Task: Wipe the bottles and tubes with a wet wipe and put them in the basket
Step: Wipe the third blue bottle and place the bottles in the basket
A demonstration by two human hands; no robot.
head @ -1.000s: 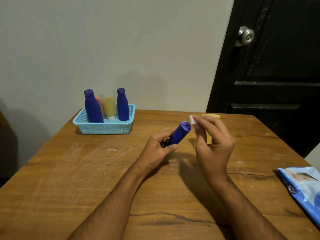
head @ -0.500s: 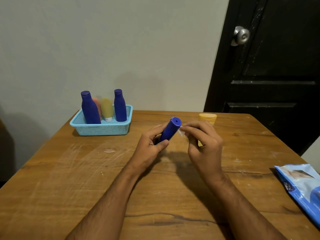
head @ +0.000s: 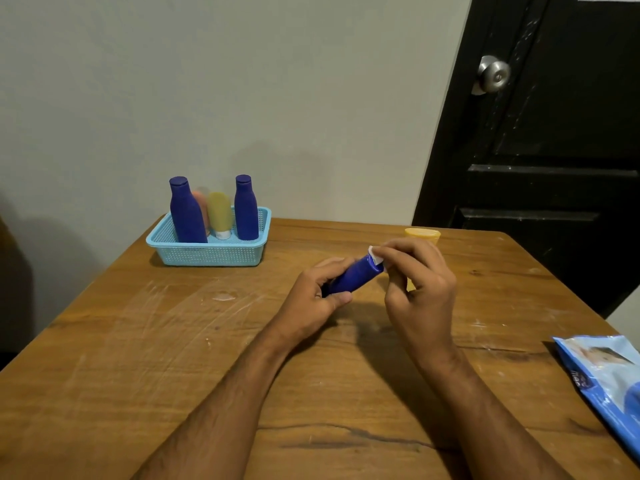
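A blue bottle (head: 353, 277) is held above the middle of the wooden table (head: 104, 358), lying nearly level with its cap end pointing up and to the right. The left hand (head: 317, 299) grips its lower body, fingers curled over the top and thumb pressed along the near side. The right hand (head: 420, 289) pinches a small white wipe (head: 375, 256) between thumb and fingertips and presses it against the bottle's cap end; only a little of the wipe shows past the fingers.

Just behind the right hand, towards the far edge of the table, a yellow tube (head: 422, 235) stands, mostly hidden by the hand so that only its top and a sliver lower down are seen.

Near the far left corner sits a light blue basket (head: 207, 254). In it stand two blue bottles, one on the left (head: 186, 211) and one on the right (head: 246, 209), with an orange tube (head: 201, 206) and a yellow tube on a white cap (head: 219, 216) between them.

At the right edge of the table, close to the near side, lies a blue pack of wipes (head: 602, 379), partly cut off by the frame.

Behind the table are a pale wall (head: 242, 98) and, to the right, a black door (head: 554, 150) with a metal knob (head: 493, 74).
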